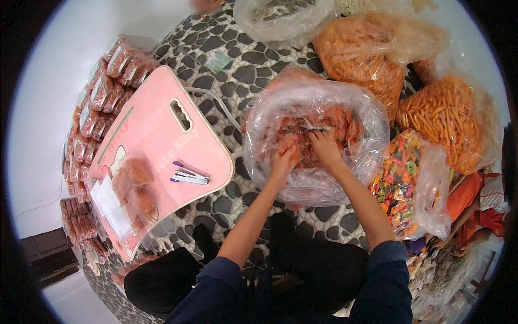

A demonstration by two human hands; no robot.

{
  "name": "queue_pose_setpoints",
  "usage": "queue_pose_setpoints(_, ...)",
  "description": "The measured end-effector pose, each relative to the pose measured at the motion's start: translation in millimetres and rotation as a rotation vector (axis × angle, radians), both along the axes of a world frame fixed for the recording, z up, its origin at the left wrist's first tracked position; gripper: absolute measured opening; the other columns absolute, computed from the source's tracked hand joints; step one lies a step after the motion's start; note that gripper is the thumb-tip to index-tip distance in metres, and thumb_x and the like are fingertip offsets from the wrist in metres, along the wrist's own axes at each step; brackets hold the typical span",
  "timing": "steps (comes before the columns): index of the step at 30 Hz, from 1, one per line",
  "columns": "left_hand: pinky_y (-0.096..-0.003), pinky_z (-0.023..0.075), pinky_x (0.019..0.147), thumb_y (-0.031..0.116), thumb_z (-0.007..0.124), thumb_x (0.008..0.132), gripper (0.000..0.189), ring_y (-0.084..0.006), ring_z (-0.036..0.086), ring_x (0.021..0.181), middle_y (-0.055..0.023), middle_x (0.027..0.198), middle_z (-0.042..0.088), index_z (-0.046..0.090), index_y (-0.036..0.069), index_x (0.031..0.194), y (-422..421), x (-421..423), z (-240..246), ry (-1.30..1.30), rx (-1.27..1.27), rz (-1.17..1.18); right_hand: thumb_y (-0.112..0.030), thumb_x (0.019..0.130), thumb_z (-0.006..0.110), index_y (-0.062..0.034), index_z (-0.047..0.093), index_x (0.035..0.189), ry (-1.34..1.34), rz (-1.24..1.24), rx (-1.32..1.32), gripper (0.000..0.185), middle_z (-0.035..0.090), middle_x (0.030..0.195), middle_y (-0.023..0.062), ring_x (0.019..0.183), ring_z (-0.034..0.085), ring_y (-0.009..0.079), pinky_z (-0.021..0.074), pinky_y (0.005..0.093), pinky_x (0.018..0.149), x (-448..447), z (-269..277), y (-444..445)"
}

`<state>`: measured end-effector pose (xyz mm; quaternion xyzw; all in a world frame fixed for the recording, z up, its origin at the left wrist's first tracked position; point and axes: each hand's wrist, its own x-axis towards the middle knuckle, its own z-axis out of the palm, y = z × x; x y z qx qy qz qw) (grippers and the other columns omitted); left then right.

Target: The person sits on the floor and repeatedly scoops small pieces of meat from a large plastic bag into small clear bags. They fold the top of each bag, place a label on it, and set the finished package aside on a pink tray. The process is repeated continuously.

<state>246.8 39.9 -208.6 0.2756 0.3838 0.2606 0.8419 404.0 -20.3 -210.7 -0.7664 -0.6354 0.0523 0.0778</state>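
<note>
A large clear plastic bag stands open on the floor before me, its rim rolled outward. Reddish-brown snack pieces lie inside it. Both my hands are within its mouth. My left hand has its fingers curled against orange-brown snack at the left of the heap; the exact grip is unclear. Farther right, my right hand reaches down into the pieces, beside a thin pale strip that I cannot identify. Its fingertips are partly hidden.
Left stands a pink folding table with a stapler, white papers and a filled clear bag. Packed snack bundles line the wall. Bulk bags of orange snacks and colourful snacks stand right, near another person's arm.
</note>
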Motion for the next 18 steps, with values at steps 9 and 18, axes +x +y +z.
queue_pose_setpoints(9,-0.0281,0.0435,0.091,0.039,0.039,0.098,0.05,-0.0144,0.054,0.102,-0.0035,0.116,0.056,0.04,0.008,0.138,-2.6,-30.2,95.7,-0.225,0.234,-0.073,-0.024,0.096,0.047,-0.001,0.053,0.116,1.092,-0.475,0.212,0.031,0.062,0.109,0.0088,0.101,0.06,0.0214,0.05,0.0387,0.083,-25.1,110.9,-32.1)
queue_pose_setpoints(18,-0.0319,0.0436,0.074,0.061,0.028,0.094,0.063,-0.0107,0.048,0.087,0.0013,0.107,0.053,0.028,0.023,0.144,-13.7,-150.8,217.5,-0.434,0.144,-0.072,-0.019,0.094,0.055,-0.0011,0.057,0.115,1.651,-0.159,0.244,0.027,0.063,0.107,0.0058,0.093,0.061,0.0155,0.0494,0.0285,0.081,-136.3,267.1,-27.1)
